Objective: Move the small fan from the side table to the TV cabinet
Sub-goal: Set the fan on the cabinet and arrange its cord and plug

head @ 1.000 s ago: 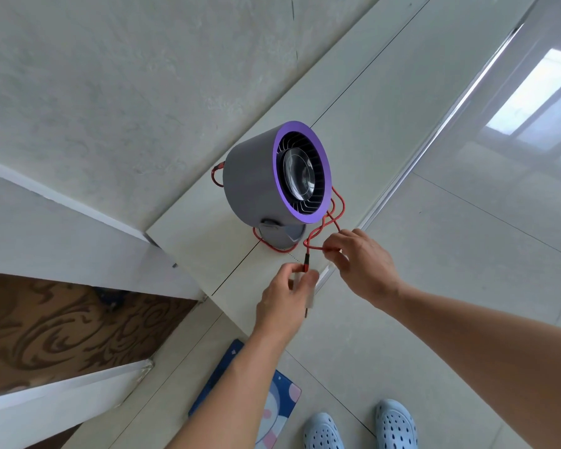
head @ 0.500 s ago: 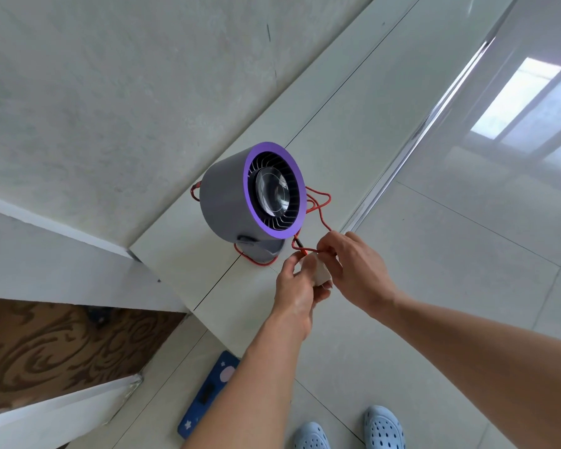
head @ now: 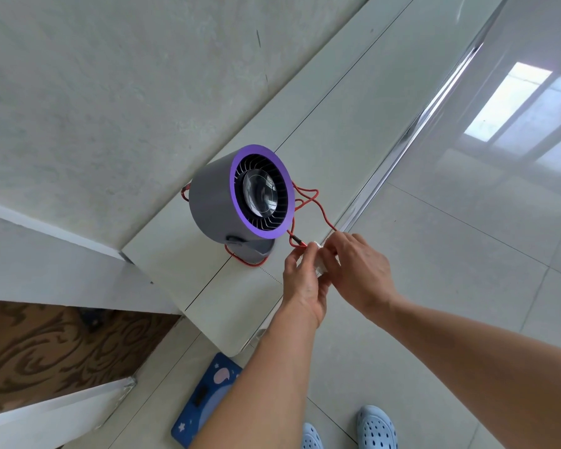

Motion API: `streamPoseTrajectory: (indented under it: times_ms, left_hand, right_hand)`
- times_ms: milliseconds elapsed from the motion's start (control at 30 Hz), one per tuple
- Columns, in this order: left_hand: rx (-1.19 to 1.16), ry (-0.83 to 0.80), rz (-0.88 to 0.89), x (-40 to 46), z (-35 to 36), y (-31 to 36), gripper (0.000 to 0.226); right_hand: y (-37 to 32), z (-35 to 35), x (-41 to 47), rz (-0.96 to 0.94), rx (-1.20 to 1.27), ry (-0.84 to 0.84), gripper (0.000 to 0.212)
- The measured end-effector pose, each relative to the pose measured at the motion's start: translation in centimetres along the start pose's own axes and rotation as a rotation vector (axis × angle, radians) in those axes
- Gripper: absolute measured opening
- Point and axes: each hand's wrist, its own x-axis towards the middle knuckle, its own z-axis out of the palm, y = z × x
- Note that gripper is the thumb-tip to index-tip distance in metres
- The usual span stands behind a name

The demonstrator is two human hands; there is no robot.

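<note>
A small grey fan (head: 222,202) with a purple front ring stands upright on the pale TV cabinet top (head: 321,124), near its left end. A red cable (head: 308,197) loops around the fan's base and out to the right. At the cabinet's front edge, just right of the fan's foot, my left hand (head: 302,280) and my right hand (head: 360,273) meet around a small white plug (head: 319,265) at the cable's end. Fingers of both hands pinch it. Most of the plug is hidden by the fingers.
A blue bathroom scale (head: 208,396) lies on the tiled floor below the cabinet's left end. A brown patterned panel (head: 46,345) fills the lower left. My blue clogs (head: 376,429) stand at the bottom. The wall (head: 110,76) runs behind the cabinet; glossy floor tiles spread right.
Both hands have come together on the white plug and cable end, closer to the fan's foot. The fan itself has stayed in place on the cabinet.
</note>
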Motion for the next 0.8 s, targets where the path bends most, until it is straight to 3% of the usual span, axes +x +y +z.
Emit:
streamPoseTrajectory:
  times_ms: [400, 600, 800]
  left_hand:
    - [0.067, 0.123, 0.072, 0.6, 0.4, -0.3, 0.035]
    - [0.126, 0.110, 0.085, 0.6, 0.5, 0.1, 0.033]
    - [0.165, 0.122, 0.100, 1.0, 0.6, 0.4, 0.023]
  right_hand:
    - [0.1, 0.3, -1.2, 0.165, 0.304, 0.056, 0.019]
    - [-0.1, 0.9, -0.6, 0.292, 0.424, 0.095, 0.015]
    - [-0.6, 1.2, 0.2, 0.337, 0.550, 0.016, 0.017]
